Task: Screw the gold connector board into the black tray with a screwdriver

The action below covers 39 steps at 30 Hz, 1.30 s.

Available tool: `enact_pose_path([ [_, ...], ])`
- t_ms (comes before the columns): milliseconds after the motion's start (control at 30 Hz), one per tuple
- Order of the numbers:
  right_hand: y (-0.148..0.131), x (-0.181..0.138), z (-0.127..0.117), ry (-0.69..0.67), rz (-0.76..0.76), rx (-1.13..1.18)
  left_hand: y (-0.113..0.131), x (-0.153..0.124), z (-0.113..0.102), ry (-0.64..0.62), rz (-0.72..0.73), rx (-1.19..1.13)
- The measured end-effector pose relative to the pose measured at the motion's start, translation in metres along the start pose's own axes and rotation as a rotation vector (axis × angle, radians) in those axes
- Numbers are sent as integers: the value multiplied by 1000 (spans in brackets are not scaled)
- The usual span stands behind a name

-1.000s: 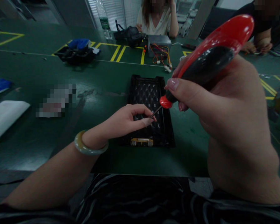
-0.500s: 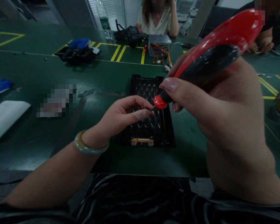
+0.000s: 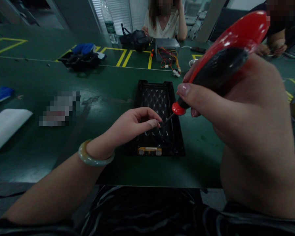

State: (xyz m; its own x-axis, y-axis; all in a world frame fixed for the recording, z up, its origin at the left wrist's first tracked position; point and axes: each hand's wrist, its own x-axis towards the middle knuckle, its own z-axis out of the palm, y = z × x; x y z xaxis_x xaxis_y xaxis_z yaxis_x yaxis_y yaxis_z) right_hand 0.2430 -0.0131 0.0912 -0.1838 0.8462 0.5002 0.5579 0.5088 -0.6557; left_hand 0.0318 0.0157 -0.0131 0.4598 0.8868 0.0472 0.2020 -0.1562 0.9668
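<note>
My right hand (image 3: 238, 111) is wrapped round the red and black handle of a screwdriver (image 3: 218, 62), held high and close to the camera with the thin shaft pointing down and left. The tip meets the pinched fingertips of my left hand (image 3: 132, 126), which hover over a black tray-like case (image 3: 157, 98) with a patterned inside and a small yellow connector (image 3: 149, 150) at its near end. What the left fingers pinch is too small to make out. A pale bangle (image 3: 93, 156) sits on my left wrist.
On the green table lie a power supply with coloured wires (image 3: 168, 49), a black bag (image 3: 135, 37), a water bottle (image 3: 108, 21), a black tray with blue cloth (image 3: 82, 57) and a white sheet (image 3: 5, 126). One person sits opposite, another at far right.
The screwdriver dipped left toward the left fingers and then came back right. The left fingertips stayed pinched at the tip over the case.
</note>
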Motion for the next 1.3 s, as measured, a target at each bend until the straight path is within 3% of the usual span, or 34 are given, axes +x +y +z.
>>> enact_pose_path([
  [400, -1, 0, -4, 7, -23, -24, -6, 1, 2, -209, -30, 56],
  [833, 7, -2, -4, 2, -39, -64, -9, 6, -1, -86, -63, -10],
  [1300, 6, -2, -4, 4, -39, -36, -4, 1, 1, -114, 17, 54],
])
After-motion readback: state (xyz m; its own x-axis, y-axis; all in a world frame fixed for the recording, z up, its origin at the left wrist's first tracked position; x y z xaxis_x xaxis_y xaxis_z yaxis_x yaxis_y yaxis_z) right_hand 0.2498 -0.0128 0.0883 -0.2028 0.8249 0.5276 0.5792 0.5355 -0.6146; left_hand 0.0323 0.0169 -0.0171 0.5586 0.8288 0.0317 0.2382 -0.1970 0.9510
